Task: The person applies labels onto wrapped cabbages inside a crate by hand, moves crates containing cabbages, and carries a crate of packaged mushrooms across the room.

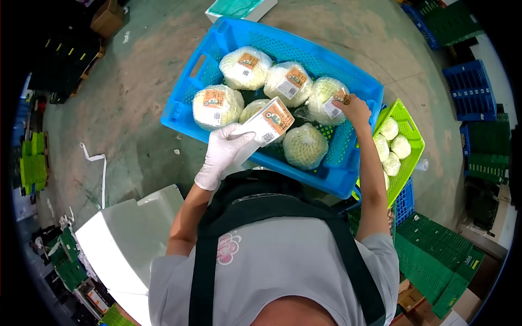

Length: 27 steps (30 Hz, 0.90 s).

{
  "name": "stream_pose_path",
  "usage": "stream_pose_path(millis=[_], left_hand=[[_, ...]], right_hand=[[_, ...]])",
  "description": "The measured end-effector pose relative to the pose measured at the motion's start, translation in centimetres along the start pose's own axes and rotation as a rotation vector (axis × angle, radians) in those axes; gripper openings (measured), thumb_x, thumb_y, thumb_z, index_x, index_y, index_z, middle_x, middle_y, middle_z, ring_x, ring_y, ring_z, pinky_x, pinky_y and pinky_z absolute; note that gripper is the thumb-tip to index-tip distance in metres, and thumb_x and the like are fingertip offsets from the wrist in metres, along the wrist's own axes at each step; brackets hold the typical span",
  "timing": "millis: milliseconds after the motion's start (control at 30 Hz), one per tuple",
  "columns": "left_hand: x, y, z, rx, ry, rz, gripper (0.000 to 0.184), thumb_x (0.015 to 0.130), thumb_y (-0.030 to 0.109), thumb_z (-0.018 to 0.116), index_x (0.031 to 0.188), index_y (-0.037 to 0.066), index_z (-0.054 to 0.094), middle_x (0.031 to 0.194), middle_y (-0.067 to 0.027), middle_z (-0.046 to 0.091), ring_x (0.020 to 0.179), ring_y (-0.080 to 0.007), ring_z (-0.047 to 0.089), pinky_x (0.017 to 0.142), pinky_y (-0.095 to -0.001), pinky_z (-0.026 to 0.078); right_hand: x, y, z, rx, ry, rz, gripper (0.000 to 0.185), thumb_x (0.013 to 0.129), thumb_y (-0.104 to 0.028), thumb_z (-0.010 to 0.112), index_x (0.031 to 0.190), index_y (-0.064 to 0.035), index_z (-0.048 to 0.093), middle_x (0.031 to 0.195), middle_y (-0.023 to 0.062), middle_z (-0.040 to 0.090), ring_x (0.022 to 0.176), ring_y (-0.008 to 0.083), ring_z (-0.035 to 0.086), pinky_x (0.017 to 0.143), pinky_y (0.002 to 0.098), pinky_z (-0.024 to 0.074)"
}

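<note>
The gloved left hand (224, 149) pinched a stack of printed labels (271, 124), apparently to keep their faces uncovered and handy. The bare right hand (356, 111) touched a cabbage's (326, 88) label (332, 108), perhaps pressing it flat; whether it gripped, I could not tell. That cabbage, round, pale, net-sleeved under glossy film, sat at three o'clock in the blue crate (338, 178); a lime-green crate (399, 111) stood beyond, at four.

Smooth plastic on the crate (340, 182), rough foam-like netting (298, 150) over the cabbages (311, 148), glossy paper in the labels (276, 118)! Rubbery glove (218, 155) here, matt cloth shirt (283, 244), dull concrete-looking floor (138, 108).
</note>
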<state>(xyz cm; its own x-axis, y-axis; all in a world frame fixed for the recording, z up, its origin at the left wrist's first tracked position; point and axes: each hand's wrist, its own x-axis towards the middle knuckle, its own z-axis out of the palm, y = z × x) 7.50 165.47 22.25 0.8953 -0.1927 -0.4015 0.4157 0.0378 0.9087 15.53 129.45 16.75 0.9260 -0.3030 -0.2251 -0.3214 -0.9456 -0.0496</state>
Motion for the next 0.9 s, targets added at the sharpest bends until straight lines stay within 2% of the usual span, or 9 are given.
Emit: stream_pose_path(millis=[200,267,400,567,633,700,767,867,900], left_hand=[[0.2,-0.3,-0.4,0.04,0.064,0.005,0.015,0.074,0.008,0.067,0.086,0.0,0.062,0.076,-0.0004,0.061,0.067,-0.0037,0.051,0.059,-0.0195,0.044],[0.2,-0.3,-0.3,0.041,0.068,0.011,0.016,0.074,0.009,0.067,0.086,0.0,0.062,0.076,-0.0004,0.061,0.066,-0.0038,0.051,0.058,-0.0198,0.044],[0.0,0.2,-0.2,0.066,0.053,0.023,0.016,0.073,0.009,0.067,0.086,0.0,0.062,0.076,-0.0009,0.061,0.066,-0.0043,0.052,0.058,-0.02,0.044],[-1.1,0.0,0.9,0.042,-0.015,-0.029,0.017,0.074,0.01,0.066,0.086,0.0,0.062,0.077,-0.0025,0.061,0.067,-0.0052,0.053,0.059,-0.0206,0.045],[-1.4,-1.0,1.5,0.005,-0.079,-0.034,0.018,0.073,0.009,0.066,0.089,0.001,0.062,0.076,-0.0015,0.061,0.068,-0.0048,0.053,0.06,-0.0196,0.045],[-1.8,-1.2,2.1,0.102,-0.093,-0.028,0.021,0.072,0.011,0.067,0.09,0.002,0.062,0.077,-0.0022,0.062,0.067,-0.007,0.055,0.06,-0.021,0.046],[-1.9,-1.3,2.6,0.199,-0.106,-0.021,0.023,0.071,0.013,0.069,0.092,0.003,0.063,0.077,-0.0029,0.062,0.067,-0.0092,0.056,0.061,-0.0224,0.047],[-1.9,-1.5,3.1,0.626,-0.113,0.583,0.052,0.064,0.014,0.072,0.11,0.003,0.053,0.098,-0.0072,0.06,0.093,-0.0156,0.055,0.081,-0.0279,0.044],[-2.3,-1.1,3.3,0.6,-0.155,0.566,0.057,0.065,0.009,0.069,0.117,0.004,0.047,0.108,-0.0095,0.056,0.103,-0.017,0.051,0.089,-0.0295,0.04]], right_hand=[[-1.0,-1.6,0.6,0.138,0.374,-0.258,0.078,0.06,-0.046,0.069,0.117,0.0001,0.041,0.12,0.0224,0.042,0.098,0.0382,0.047,0.077,0.0431,0.044],[-1.1,-1.3,3.4,0.2,0.159,-0.195,0.079,0.061,-0.044,0.069,0.118,0.0026,0.04,0.119,0.0208,0.044,0.1,0.0385,0.046,0.081,0.0412,0.0419],[-1.5,-0.7,4.3,0.175,0.415,-0.336,0.074,0.062,-0.037,0.071,0.118,0.0018,0.044,0.121,0.0177,0.045,0.1,0.0379,0.047,0.082,0.0412,0.0421],[-7.3,-3.0,-0.9,0.815,-0.126,-0.077,0.05,0.072,-0.022,0.067,0.112,0.0028,0.05,0.105,0.0157,0.058,0.088,0.0229,0.058,0.077,0.0311,0.0457],[-10.9,-4.7,-1.8,1.22,-0.314,-0.289,0.044,0.074,-0.016,0.066,0.111,0.0028,0.051,0.098,0.0128,0.06,0.085,0.0157,0.058,0.071,0.0277,0.0474],[-13.7,-6.8,-2.9,1.375,-0.689,-0.219,0.036,0.075,-0.012,0.065,0.106,0.0025,0.054,0.088,0.0084,0.062,0.074,0.012,0.058,0.064,0.026,0.0482],[-15.4,-7.9,-3.3,1.235,-0.672,-0.185,0.019,0.076,-0.011,0.063,0.089,0.0023,0.06,0.071,0.0047,0.061,0.06,0.0083,0.054,0.053,0.0244,0.0457],[-17.3,-7.7,-1.5,1.154,-0.587,-0.242,0.017,0.075,-0.013,0.065,0.081,0.0021,0.06,0.064,0.004,0.059,0.054,0.0073,0.052,0.05,0.0242,0.0431],[-17.9,-7.8,-1.3,1.085,-0.544,-0.322,0.018,0.075,-0.014,0.066,0.078,0.002,0.06,0.061,0.0042,0.058,0.053,0.0071,0.052,0.049,0.0241,0.0418]])
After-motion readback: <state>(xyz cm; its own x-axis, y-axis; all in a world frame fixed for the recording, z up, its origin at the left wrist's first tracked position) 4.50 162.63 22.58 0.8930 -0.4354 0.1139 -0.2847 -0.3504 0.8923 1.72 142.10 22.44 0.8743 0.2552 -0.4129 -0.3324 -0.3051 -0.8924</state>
